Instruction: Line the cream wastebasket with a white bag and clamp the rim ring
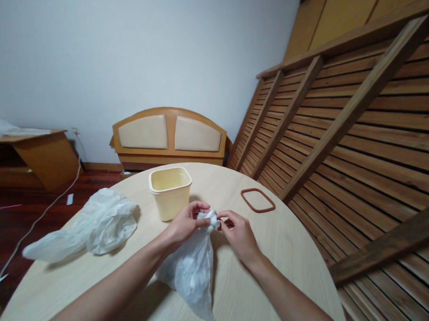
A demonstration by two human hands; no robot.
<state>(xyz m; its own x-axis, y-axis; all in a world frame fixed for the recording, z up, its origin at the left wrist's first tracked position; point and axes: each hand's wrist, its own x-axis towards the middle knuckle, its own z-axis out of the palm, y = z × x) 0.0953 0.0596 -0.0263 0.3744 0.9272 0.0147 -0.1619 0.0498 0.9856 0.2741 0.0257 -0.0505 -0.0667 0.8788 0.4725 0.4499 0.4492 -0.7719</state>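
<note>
A white plastic bag (194, 269) with crumpled contents rests on the round table in front of me, its neck bunched into a knot at the top. My left hand (191, 221) pinches the left side of that knot between thumb and fingers. From the right, my right hand (237, 231) grips the knot's other side with its fingertips. Just behind my left hand stands a cream plastic bin (171, 201), upright and without a liner over its rim. A brown rounded-square ring (258, 200) lies flat to the right of the bin.
Another crumpled white plastic bag (106, 222) lies at the left of the pale wooden table (268, 288). A slatted wooden frame (362, 154) leans close along the right. Beyond the table are a padded headboard (170, 152) and a low desk (45, 156); a cable (50, 209) crosses the floor.
</note>
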